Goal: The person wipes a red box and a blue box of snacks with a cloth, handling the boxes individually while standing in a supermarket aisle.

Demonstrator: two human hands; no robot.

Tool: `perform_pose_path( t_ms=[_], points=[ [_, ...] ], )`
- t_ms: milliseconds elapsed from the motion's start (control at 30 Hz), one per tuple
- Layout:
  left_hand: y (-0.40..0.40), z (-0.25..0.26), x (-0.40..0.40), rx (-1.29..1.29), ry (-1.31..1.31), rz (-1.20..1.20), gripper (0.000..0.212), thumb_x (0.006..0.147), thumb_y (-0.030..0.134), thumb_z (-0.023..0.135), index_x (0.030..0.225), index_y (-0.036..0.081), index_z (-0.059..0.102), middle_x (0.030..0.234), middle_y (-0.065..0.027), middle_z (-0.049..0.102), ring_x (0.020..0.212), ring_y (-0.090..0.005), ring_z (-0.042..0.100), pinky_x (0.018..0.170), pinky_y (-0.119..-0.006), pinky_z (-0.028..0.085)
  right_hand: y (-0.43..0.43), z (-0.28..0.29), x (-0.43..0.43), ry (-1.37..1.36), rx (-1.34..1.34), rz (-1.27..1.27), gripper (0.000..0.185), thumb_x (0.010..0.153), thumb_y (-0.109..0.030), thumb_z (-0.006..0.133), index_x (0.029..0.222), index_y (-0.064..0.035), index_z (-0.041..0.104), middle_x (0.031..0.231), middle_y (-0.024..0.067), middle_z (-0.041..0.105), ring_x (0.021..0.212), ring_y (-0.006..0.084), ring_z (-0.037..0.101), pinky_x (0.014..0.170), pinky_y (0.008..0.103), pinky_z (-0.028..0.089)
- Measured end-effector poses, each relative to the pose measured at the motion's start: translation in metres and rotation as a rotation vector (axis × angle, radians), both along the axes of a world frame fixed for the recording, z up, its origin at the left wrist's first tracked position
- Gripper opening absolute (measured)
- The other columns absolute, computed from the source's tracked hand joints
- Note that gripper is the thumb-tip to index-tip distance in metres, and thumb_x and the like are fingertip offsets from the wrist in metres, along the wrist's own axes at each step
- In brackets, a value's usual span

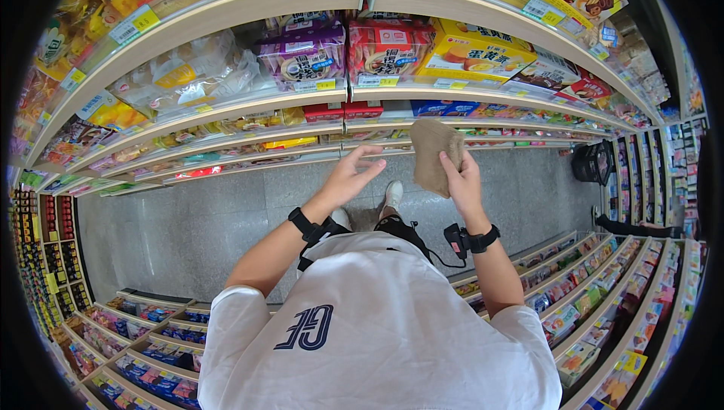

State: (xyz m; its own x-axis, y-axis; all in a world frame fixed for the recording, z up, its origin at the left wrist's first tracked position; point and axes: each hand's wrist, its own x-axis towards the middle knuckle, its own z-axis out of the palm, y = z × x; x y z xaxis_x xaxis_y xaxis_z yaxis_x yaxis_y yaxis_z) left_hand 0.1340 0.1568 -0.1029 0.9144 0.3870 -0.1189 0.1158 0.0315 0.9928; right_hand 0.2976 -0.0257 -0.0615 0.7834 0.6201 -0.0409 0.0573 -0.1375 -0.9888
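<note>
My right hand grips a folded brown cloth at its lower right edge, thumb on top. To the left of the cloth, apart from it, my left hand holds nothing, its thumb and fingers spread. Both hands are above the grey floor, in front of a shelf unit. Beyond them, a shelf edge with price tags carries purple packs, red packs and a yellow box of packaged snacks. A black band with a small device is on each wrist.
Clear plastic bags of food lie on the shelf at the left. A black bin or basket stands on the floor at the right. Behind me run more stocked shelves. Part of another person, a dark-clothed leg, shows at the far right.
</note>
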Motion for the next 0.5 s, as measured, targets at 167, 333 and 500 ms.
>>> perform_pose_path(
  t_ms=[167, 333, 500],
  points=[
    [-0.015, 0.007, 0.015, -0.541, -0.087, 0.048, 0.069, 0.093, 0.046, 0.053, 0.147, 0.016, 0.023, 0.143, -0.0088, 0.035, 0.13, -0.0218, 0.037, 0.105, -0.035, 0.031, 0.023, 0.011, -0.034, -0.09, -0.011, 0.117, 0.029, 0.089, -0.013, 0.061, 0.115, 0.0015, 0.058, 0.101, 0.0075, 0.067, 0.091, 0.013, 0.061, 0.081, 0.0278, 0.048],
    [-0.012, -0.01, 0.019, -0.781, -0.25, 0.012, 0.078, 0.091, 0.047, 0.054, 0.149, 0.018, 0.011, 0.146, -0.008, 0.029, 0.135, -0.0214, 0.028, 0.108, -0.039, 0.027, 0.04, 0.012, -0.063, 0.015, -0.008, 0.312, 0.033, 0.09, -0.012, 0.059, 0.12, 0.0015, 0.052, 0.114, 0.0099, 0.061, 0.104, 0.0141, 0.056, 0.089, 0.0297, 0.045],
    [-0.011, -0.001, 0.014, -0.797, -0.41, -0.03, 0.083, 0.086, 0.033, 0.067, 0.148, 0.018, 0.015, 0.145, -0.0075, 0.03, 0.134, -0.0213, 0.029, 0.108, -0.039, 0.028, 0.04, 0.007, -0.063, 0.394, 0.206, 0.276, 0.041, 0.093, -0.012, 0.056, 0.13, 0.0012, 0.044, 0.119, 0.0081, 0.057, 0.108, 0.0129, 0.053, 0.092, 0.0283, 0.043]
  ],
)
